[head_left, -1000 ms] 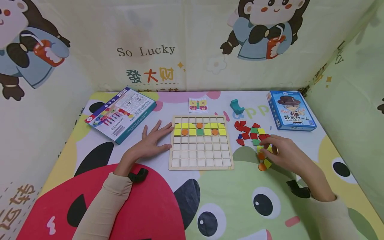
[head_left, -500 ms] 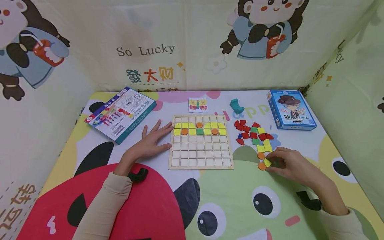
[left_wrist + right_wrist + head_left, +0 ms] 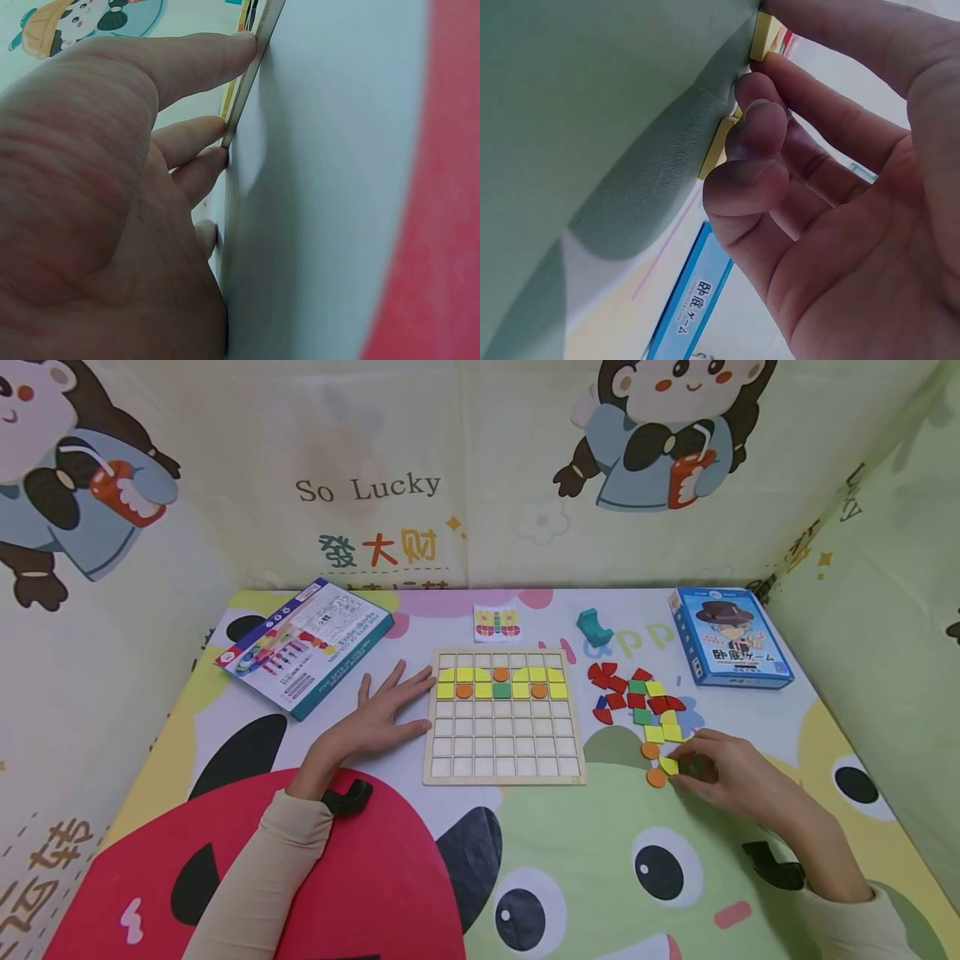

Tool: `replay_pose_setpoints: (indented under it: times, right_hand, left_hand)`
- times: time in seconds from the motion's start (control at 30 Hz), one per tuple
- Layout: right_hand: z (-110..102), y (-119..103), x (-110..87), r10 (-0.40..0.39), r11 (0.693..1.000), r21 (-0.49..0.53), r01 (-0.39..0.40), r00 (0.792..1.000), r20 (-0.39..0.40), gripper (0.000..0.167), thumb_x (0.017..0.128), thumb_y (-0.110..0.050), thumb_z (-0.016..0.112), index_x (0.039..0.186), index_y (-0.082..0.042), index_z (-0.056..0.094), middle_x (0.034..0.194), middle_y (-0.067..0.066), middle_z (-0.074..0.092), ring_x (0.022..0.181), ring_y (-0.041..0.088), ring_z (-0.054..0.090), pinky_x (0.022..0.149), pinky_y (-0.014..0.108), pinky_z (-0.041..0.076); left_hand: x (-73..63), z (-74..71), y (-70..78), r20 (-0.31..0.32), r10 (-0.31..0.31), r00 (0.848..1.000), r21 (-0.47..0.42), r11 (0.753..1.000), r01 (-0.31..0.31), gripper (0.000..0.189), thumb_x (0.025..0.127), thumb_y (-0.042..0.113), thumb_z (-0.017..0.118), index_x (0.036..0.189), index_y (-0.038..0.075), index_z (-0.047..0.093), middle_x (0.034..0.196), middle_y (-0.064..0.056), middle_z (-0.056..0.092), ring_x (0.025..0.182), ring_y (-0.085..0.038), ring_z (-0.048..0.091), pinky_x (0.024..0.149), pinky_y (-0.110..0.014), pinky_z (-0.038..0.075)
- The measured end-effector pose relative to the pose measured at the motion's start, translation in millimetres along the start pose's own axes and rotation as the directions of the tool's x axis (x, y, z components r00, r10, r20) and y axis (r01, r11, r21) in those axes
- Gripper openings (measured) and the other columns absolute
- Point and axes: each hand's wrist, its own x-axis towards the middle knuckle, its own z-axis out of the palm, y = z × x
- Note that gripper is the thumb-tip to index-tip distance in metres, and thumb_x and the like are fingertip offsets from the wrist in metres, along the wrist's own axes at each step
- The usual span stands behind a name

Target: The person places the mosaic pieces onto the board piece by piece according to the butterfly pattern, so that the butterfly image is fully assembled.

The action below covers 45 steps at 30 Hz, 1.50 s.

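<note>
A wooden grid board (image 3: pixel 504 747) lies in the middle of the table, its upper rows partly filled with yellow pieces, orange discs and a green square (image 3: pixel 501 691). My left hand (image 3: pixel 375 714) has its fingers spread, with thumb and fingertips touching the board's left edge; the left wrist view shows this contact too. To the right of the board, my right hand (image 3: pixel 738 777) pinches a yellow piece with a curved edge (image 3: pixel 667 766) between thumb and forefinger, low over the table. In the right wrist view the yellow piece (image 3: pixel 761 35) sits between those fingertips, the other fingers curled.
Loose red, green and yellow pieces (image 3: pixel 636 701) lie right of the board, with two orange discs (image 3: pixel 656 777) near the right hand. A butterfly pattern card (image 3: pixel 497 623), a teal block (image 3: pixel 595 628), a blue box (image 3: pixel 731 635) and another box (image 3: pixel 307 647) stand farther back.
My right hand has come down from over the loose pieces to the yellow piece near the orange discs and pinched it; the piece has since turned slightly. My left hand has stayed put.
</note>
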Motion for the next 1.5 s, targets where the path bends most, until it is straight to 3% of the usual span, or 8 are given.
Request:
replay_pose_setpoints:
  times: [0.33,0.53,0.77,0.9,1.13,1.4,1.5]
  right_hand:
    - [-3,-1,-3.7,-0.036,0.999,-0.037,0.034,0.999,-0.036,0.027,0.084,-0.018,0.088,0.108,-0.011,0.079,0.093,-0.003,0.065,0.081,0.011,0.053,0.062,0.019,0.047]
    - [-6,-15,7.5,-0.070,0.997,-0.033,0.068,0.995,-0.075,0.024,0.085,-0.017,0.087,0.106,-0.011,0.078,0.096,0.000,0.069,0.080,0.012,0.054,0.063,0.019,0.049]
    - [-7,-53,44.3,-0.143,0.989,-0.057,0.140,0.987,-0.068,0.022,0.089,-0.021,0.085,0.108,-0.013,0.078,0.094,0.001,0.070,0.077,0.013,0.055,0.061,0.022,0.047]
    - [-2,-80,73.7,-0.227,0.971,-0.091,0.221,0.972,-0.059,0.023,0.089,-0.024,0.084,0.109,-0.013,0.078,0.099,0.002,0.072,0.082,0.014,0.059,0.068,0.025,0.053]
    - [15,-126,116.2,-0.282,0.958,-0.071,0.279,0.959,-0.037,0.031,0.089,-0.031,0.084,0.114,-0.013,0.079,0.108,0.003,0.074,0.092,0.017,0.065,0.078,0.028,0.061]
    - [34,-169,149.2,-0.348,0.936,-0.053,0.348,0.937,-0.003,0.029,0.092,-0.027,0.081,0.116,-0.011,0.078,0.113,0.003,0.073,0.100,0.018,0.067,0.090,0.034,0.063]
    - [39,-185,157.3,-0.359,0.931,-0.064,0.359,0.933,0.008,0.029,0.093,-0.027,0.080,0.117,-0.010,0.078,0.112,0.003,0.072,0.098,0.017,0.065,0.089,0.032,0.062]
  left_hand:
    - [0.7,1.0,1.5,0.000,0.004,1.000,-0.012,1.000,-0.004,0.081,0.097,0.038,0.071,0.167,0.020,0.034,0.179,-0.004,0.023,0.169,-0.038,-0.006,0.124,-0.074,-0.021]
    - [1.7,1.5,0.8,-0.001,0.001,1.000,-0.009,1.000,-0.001,0.081,0.097,0.038,0.071,0.167,0.021,0.034,0.179,-0.004,0.023,0.169,-0.038,-0.006,0.124,-0.074,-0.021]
    - [1.8,1.9,-1.9,0.001,0.001,1.000,-0.010,1.000,-0.001,0.080,0.098,0.038,0.070,0.168,0.021,0.033,0.179,-0.004,0.022,0.169,-0.038,-0.007,0.124,-0.074,-0.021]
    - [0.1,1.0,-1.2,-0.002,-0.001,1.000,-0.005,1.000,0.001,0.081,0.098,0.038,0.071,0.168,0.021,0.033,0.179,-0.004,0.022,0.169,-0.038,-0.006,0.124,-0.074,-0.020]
    - [0.8,0.5,-1.0,0.002,0.003,1.000,-0.007,1.000,-0.003,0.081,0.098,0.039,0.070,0.168,0.022,0.034,0.179,-0.003,0.022,0.169,-0.037,-0.007,0.124,-0.074,-0.021]
    - [1.6,-0.1,-1.2,0.010,0.009,1.000,-0.025,1.000,-0.009,0.079,0.099,0.040,0.069,0.167,0.022,0.034,0.179,-0.002,0.022,0.169,-0.036,-0.008,0.124,-0.073,-0.021]
    - [1.7,-0.1,-2.4,0.008,0.011,1.000,-0.022,1.000,-0.011,0.078,0.099,0.040,0.069,0.167,0.022,0.034,0.179,-0.002,0.022,0.169,-0.036,-0.008,0.124,-0.074,-0.021]
